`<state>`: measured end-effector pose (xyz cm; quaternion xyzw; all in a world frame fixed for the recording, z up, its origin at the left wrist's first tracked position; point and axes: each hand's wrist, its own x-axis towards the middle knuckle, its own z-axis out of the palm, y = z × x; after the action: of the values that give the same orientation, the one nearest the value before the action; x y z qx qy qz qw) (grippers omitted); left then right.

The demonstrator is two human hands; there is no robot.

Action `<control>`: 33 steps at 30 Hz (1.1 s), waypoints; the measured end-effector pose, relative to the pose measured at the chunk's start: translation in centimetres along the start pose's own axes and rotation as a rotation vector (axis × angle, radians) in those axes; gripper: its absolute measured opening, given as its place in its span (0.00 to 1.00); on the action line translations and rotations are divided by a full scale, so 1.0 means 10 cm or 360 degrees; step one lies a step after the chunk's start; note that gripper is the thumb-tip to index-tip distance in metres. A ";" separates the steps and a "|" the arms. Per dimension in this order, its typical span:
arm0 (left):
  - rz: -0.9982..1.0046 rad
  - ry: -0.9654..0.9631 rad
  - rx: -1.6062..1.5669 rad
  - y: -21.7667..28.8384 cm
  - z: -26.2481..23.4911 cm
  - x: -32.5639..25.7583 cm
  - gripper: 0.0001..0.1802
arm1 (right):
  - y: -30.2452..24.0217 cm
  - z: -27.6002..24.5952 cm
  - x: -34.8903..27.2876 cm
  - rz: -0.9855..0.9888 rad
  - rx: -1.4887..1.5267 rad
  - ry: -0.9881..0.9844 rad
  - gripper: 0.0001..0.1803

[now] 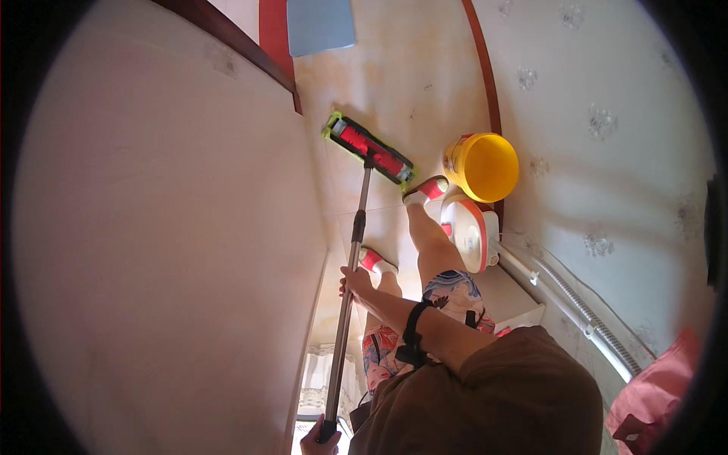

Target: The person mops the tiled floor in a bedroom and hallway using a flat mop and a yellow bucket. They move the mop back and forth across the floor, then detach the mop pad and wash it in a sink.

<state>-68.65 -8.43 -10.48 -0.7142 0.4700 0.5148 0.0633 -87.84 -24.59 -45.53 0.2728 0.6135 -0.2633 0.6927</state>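
I hold a flat mop by its long metal pole [345,326]. My right hand [355,282] is closed round the middle of the pole, just below a black collar. Down at the lower edge, my left hand [318,440] grips the pole near its dark end cap [327,431]. The mop's red and black head [371,149], edged in bright green, lies flat and slanted on the pale tiled floor [394,68]. Its right end is close to my foot in a red and white slipper [427,190].
A yellow bucket [489,168] stands by the right wall, close to the mop head. Behind it is a white toilet tank or similar fixture with an orange edge [472,235]. A white pipe [557,299] runs along that wall. A blue-grey mat [321,27] lies far ahead; a plain wall [167,227] flanks the left.
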 end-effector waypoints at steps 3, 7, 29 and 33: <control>-0.1203 -0.0284 -0.0535 0.37 -0.05 0.38 0.36 | -0.52 -0.05 0.21 -0.0017 -0.0049 0.0019 0.11; -0.0729 -0.0330 -0.0944 1.34 0.23 1.11 0.30 | -1.71 -0.29 0.60 -0.0226 -0.0163 0.0059 0.13; 0.2062 0.0898 0.0252 7.02 -0.76 3.32 0.28 | -4.61 -2.06 0.39 -0.0262 0.0312 0.0073 0.19; 0.2308 0.0869 -0.1045 8.19 -0.63 3.80 0.31 | -3.95 -2.74 0.48 -0.0164 0.0942 0.0401 0.19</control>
<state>-123.64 -80.19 -5.56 -0.3169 0.6376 0.3477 -0.6101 -134.27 -33.66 -55.14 0.4613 0.6043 -0.4291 0.4878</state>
